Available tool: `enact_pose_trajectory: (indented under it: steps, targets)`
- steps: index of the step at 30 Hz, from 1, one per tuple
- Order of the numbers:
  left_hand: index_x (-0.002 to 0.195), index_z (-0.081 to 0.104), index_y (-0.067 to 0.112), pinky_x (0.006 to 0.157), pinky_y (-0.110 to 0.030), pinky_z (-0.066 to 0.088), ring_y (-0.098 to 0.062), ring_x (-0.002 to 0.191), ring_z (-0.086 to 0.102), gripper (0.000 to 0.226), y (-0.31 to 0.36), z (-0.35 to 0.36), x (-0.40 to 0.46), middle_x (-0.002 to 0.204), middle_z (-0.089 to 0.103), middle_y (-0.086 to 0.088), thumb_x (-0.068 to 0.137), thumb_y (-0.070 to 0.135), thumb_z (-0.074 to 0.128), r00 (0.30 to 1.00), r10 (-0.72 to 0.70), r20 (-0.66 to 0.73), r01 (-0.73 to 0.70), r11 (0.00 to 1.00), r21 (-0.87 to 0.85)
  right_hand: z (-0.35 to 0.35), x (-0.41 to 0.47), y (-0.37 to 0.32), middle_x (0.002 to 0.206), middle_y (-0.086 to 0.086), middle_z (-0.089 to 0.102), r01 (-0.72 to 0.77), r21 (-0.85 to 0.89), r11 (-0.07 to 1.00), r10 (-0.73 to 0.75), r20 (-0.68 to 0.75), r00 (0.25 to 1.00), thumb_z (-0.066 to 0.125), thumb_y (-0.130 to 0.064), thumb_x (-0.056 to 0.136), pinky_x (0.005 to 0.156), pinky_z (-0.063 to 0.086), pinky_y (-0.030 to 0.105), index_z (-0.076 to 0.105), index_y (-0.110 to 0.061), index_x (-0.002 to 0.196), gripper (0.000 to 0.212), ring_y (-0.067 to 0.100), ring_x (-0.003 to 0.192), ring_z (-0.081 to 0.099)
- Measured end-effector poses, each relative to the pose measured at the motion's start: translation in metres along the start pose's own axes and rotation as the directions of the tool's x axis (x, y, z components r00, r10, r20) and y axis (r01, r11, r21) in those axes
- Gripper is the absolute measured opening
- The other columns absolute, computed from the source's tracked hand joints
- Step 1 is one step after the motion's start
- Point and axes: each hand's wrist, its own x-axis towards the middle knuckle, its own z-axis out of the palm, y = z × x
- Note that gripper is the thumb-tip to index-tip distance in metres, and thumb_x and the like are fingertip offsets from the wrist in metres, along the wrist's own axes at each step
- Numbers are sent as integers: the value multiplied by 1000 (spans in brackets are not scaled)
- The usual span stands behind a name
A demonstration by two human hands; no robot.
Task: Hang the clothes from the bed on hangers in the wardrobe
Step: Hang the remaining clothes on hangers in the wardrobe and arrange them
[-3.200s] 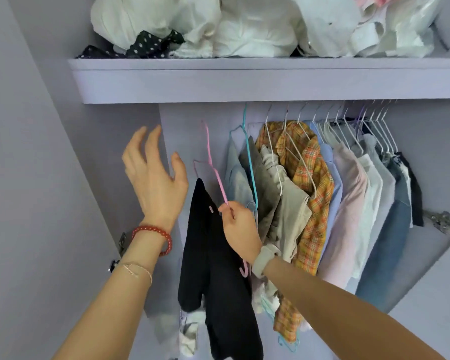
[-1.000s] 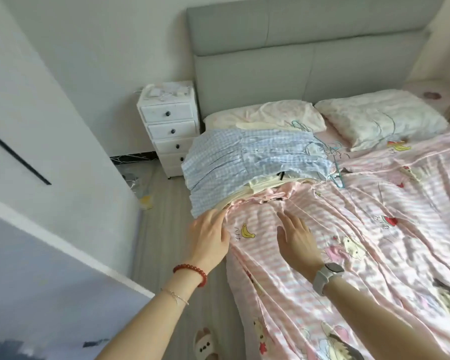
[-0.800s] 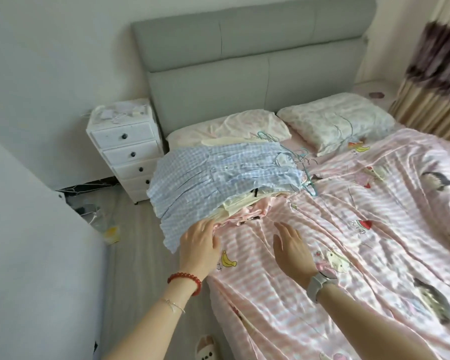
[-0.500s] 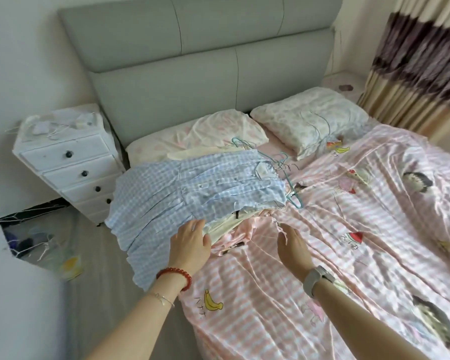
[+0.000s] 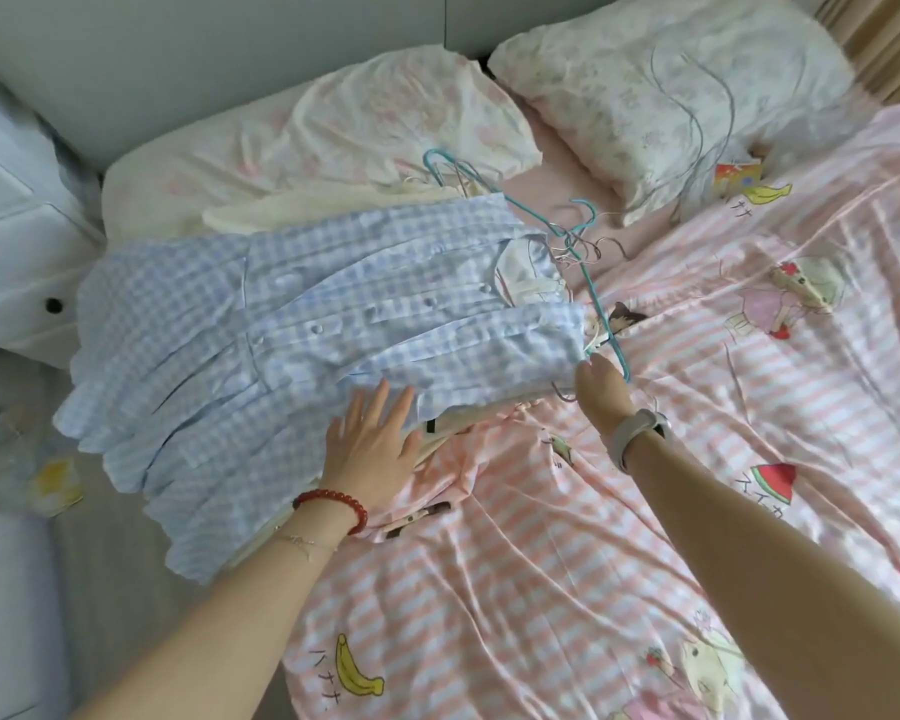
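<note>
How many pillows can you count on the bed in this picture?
2. One pillow lies at the head of the bed, just behind the blue checked garment. The other pillow lies beside it, toward the curtain side. None seems hidden.

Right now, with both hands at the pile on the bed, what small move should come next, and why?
Probably close the right hand on the teal hanger at the collar end of the blue checked garment and lift. That garment lies on top of the pile, the right fingers are already at its shoulder beside the hanger, and the left hand lies flat on its lower edge.
</note>
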Motion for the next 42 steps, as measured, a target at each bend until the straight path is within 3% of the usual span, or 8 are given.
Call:
enact_pose_trajectory:
  steps: [6,12,18,24,28,32,36,42]
  targets:
    - [146,3,38,113,-50,15,-28,142,-10,50,-8,27,22,156,-11,2,99,46,19,977,0,215,-11,999,48,13,47,-9,66,7,42,-169,107,980,176,-64,982,35,-14,93,65,35,29,50,-3,77,25,25,80,44]
    - [146,12,35,113,-45,17,-25,143,-8,48,-4,17,18,156,-7,3,100,41,23,963,-21,270,14,1000,26,10,34,-46,118,28,54,-48,138,989,79,-235,969,30,-24,100,84,38,38,50,10,115,42,41,109,51]
    - [142,31,20,112,-36,21,-15,141,13,45,2,-36,-9,153,18,1,98,22,39,988,-30,-150,-14,958,-286,2,-33,-58,51,-5,32,350,194,916,-262,-371,891,46,-31,95,56,23,32,32,-16,62,39,15,50,32]
    - [143,28,7,106,-51,27,-38,137,23,55,2,-157,-23,150,24,-20,93,28,37,708,103,-699,-175,984,-32,-31,-87,-83,45,-8,18,668,13,744,-636,-295,714,58,-26,89,48,23,32,20,-29,56,51,8,43,21]
    - [140,38,22,108,-58,2,-28,137,26,53,0,-215,-55,140,46,-5,92,43,24,684,118,-720,-44,992,121,-54,-127,-106,41,-9,13,849,-68,523,-833,-252,493,52,-43,84,43,17,24,22,-31,58,41,15,48,24]
    - [114,60,17,85,-44,42,-32,87,61,42,-3,-224,-118,93,68,-9,97,42,31,745,64,-664,-186,976,-115,-71,-149,-121,38,-2,32,835,-369,408,-905,-287,316,49,-43,83,40,20,20,41,-18,57,38,21,36,36]
    - [81,55,19,55,-30,36,-12,54,46,21,2,-187,-196,56,48,3,97,23,42,768,-61,-637,-214,914,-346,-73,-179,-128,61,3,60,770,-502,393,-918,-257,301,43,-39,85,64,44,35,60,-13,67,36,28,59,59]
    - [58,36,27,48,-22,25,-8,47,34,39,1,-102,-325,49,31,7,95,24,46,775,-244,-583,-204,776,-596,-34,-257,-111,79,14,64,876,-420,239,-970,-67,232,38,-30,86,79,31,33,63,-2,86,37,34,75,60]
